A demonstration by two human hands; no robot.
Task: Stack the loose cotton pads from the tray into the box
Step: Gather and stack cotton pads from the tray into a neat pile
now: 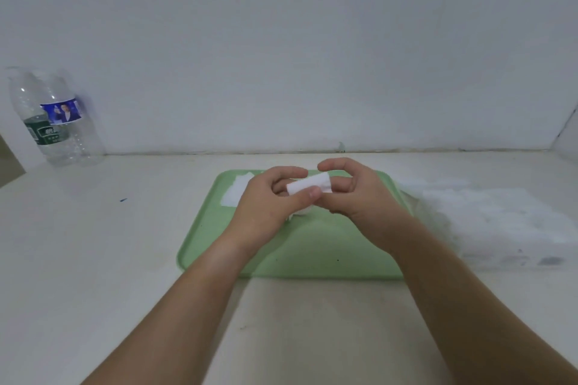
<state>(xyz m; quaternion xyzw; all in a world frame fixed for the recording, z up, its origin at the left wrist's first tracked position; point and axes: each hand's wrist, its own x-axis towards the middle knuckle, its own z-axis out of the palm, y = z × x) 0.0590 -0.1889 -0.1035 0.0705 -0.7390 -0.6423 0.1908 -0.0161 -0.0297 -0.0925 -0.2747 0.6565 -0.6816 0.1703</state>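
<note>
Cotton pad — held over the green tray, likely so you can square it before stacking | your left grip pinches its left end, thumb on top | your right grip curls round the other end | loose pads wait at the tray's far-left corner | box — unseen

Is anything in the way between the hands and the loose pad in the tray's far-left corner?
Nothing visible: the left hand is just beside the corner pad on the green tray. But it and the right hand both grip the held pad above the tray, so neither is free.
</note>
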